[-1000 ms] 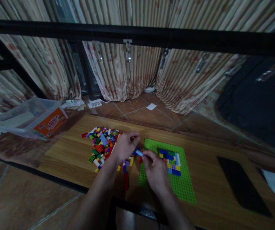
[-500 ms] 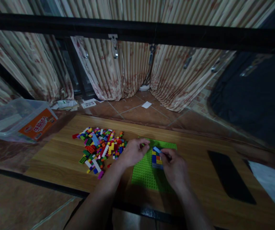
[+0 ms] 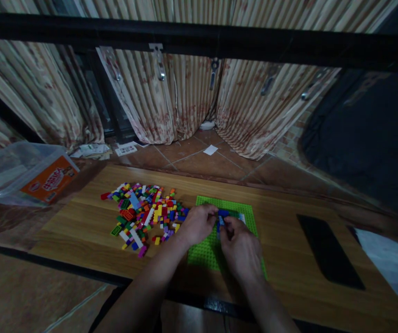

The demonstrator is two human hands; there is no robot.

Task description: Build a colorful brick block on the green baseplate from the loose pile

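My right hand (image 3: 240,243) is closed over the brick build, thumb and fingers pinching a light-blue brick (image 3: 221,221) at the build's left side. Dark-blue bricks (image 3: 223,212) of that build show just beyond the fingertips, and a white and light-blue piece (image 3: 242,217) shows on its right. Most of the build is hidden under this hand. My left hand (image 3: 201,223) is beside the build's left edge, its fingers curved with thumb and forefinger a little apart; I see no brick in it. Beneath both hands lies the green studded baseplate (image 3: 204,254).
A loose pile of mixed coloured bricks (image 3: 146,215) spreads over the wooden table (image 3: 77,231) to the left. A clear plastic box (image 3: 18,157) with an orange label stands beyond the table's left end. On the right lie a black flat object (image 3: 329,252) and a white sheet (image 3: 382,263).
My right hand has moved left and slightly nearer with the light-blue brick, which now sits at the build's left side. My left hand's fingers are lower and closer to the build. The view has shifted slightly.
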